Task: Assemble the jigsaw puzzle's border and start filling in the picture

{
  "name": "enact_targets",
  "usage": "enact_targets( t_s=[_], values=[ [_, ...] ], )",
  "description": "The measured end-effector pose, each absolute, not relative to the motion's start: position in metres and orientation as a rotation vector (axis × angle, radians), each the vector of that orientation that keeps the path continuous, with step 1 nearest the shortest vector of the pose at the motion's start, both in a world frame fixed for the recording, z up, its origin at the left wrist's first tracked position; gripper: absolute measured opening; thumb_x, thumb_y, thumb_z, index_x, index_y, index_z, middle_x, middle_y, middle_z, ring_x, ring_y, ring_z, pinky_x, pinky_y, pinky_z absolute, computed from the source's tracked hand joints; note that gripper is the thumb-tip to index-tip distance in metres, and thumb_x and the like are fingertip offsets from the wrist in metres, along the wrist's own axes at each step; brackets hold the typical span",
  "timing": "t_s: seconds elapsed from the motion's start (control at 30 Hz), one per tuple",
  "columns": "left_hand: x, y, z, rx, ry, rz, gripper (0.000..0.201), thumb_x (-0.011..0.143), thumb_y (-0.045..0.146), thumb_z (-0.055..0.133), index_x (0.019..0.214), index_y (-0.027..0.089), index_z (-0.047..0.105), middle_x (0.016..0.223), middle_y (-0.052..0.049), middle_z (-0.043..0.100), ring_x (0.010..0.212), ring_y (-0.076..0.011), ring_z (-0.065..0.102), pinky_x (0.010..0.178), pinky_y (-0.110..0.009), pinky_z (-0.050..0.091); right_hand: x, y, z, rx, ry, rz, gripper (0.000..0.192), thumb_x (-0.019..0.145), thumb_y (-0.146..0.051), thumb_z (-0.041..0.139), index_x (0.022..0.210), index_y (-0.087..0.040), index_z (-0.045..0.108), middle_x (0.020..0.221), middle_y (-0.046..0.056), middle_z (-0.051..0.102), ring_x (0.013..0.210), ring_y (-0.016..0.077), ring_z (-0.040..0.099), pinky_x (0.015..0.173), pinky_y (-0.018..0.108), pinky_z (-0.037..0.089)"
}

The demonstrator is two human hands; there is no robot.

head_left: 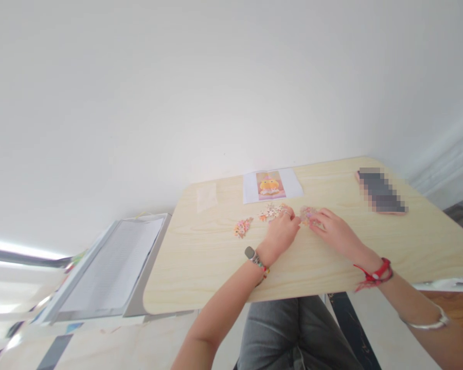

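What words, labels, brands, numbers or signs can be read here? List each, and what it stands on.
None can be read.
Paper at left: faint lines, too small and blurred.
Picture sheet: no legible text.
Phone-like device: pixelated over, nothing readable.
Wristwatch: face too small to read.

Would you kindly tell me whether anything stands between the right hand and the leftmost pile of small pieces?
Yes: the left hand lies between the right hand and the leftmost pile.
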State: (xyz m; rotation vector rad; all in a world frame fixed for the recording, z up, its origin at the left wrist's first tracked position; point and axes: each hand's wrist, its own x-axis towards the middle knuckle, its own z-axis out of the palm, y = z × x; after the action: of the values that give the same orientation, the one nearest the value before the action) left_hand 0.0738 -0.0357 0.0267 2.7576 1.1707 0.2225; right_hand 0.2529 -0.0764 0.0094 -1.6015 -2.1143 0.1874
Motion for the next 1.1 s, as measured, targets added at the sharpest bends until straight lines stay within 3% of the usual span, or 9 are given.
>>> enact_targets(
  t_s=[0.23, 0.4, 0.57, 0.7, 0.93, 1.1],
  values=[
    [0.094, -0.028, 0.028, 2.786, 1.175, 0.317, 0.022, 0.09, 0.014, 0.036, 0.098, 0.018, 0.056, 0.1, -0.007, 0.049, 0.091, -0.0203, 0.051, 0.07, -0.028, 0.045, 0.272, -0.063, 0.015, -1.721, -2.064, 0.218, 0.024, 0.087, -0.032, 0.045, 0.081, -0.019, 0.064, 0.081, 0.005, 0.056, 0.073, 0.0176, 0.058, 0.068, 0.03, 0.045],
    [0.062, -0.028, 0.03, 2.706, 1.344, 0.25, 0.015, 0.086, 0.014, 0.046, 0.096, 0.018, 0.057, 0.1, -0.008, 0.048, 0.095, -0.0214, 0.05, 0.07, -0.029, 0.048, 0.265, -0.067, 0.013, -1.708, -2.063, 0.23, 0.022, 0.087, -0.028, 0.045, 0.089, -0.018, 0.064, 0.084, 0.005, 0.057, 0.078, 0.0184, 0.058, 0.073, 0.031, 0.046],
    [0.015, -0.035, 0.029, 2.466, 1.663, 0.183, 0.013, 0.086, 0.018, 0.05, 0.096, 0.021, 0.058, 0.095, -0.005, 0.048, 0.088, -0.0168, 0.052, 0.073, -0.028, 0.048, 0.232, -0.075, 0.007, -1.575, -2.171, 0.217, 0.019, 0.084, -0.02, 0.047, 0.094, -0.018, 0.063, 0.099, 0.009, 0.059, 0.097, 0.0221, 0.055, 0.081, 0.034, 0.045],
    [-0.001, -0.04, 0.026, 2.401, 1.772, 0.178, 0.017, 0.083, 0.016, 0.053, 0.099, 0.02, 0.058, 0.093, -0.004, 0.049, 0.086, -0.0163, 0.053, 0.071, -0.028, 0.048, 0.192, -0.067, 0.009, -1.567, -2.291, 0.285, 0.014, 0.083, -0.018, 0.05, 0.088, -0.017, 0.063, 0.092, 0.007, 0.059, 0.087, 0.0201, 0.057, 0.076, 0.032, 0.045],
    [0.006, -0.034, 0.026, 2.519, 1.64, 0.23, 0.024, 0.086, 0.011, 0.047, 0.104, 0.023, 0.058, 0.098, -0.005, 0.048, 0.092, -0.0185, 0.051, 0.073, -0.028, 0.047, 0.159, -0.049, 0.011, -1.736, -2.332, 0.195, 0.022, 0.089, -0.026, 0.042, 0.087, -0.015, 0.061, 0.094, 0.009, 0.059, 0.078, 0.0202, 0.06, 0.058, 0.029, 0.043],
    [0.01, -0.026, 0.022, 2.605, 1.484, 0.185, 0.018, 0.088, 0.017, 0.045, 0.095, 0.022, 0.061, 0.097, -0.006, 0.048, 0.094, -0.0198, 0.05, 0.072, -0.028, 0.045, 0.163, -0.045, 0.005, -1.698, -2.346, 0.229, 0.017, 0.089, -0.021, 0.043, 0.086, -0.016, 0.059, 0.093, 0.009, 0.059, 0.079, 0.0191, 0.06, 0.059, 0.028, 0.043]
  ],
)
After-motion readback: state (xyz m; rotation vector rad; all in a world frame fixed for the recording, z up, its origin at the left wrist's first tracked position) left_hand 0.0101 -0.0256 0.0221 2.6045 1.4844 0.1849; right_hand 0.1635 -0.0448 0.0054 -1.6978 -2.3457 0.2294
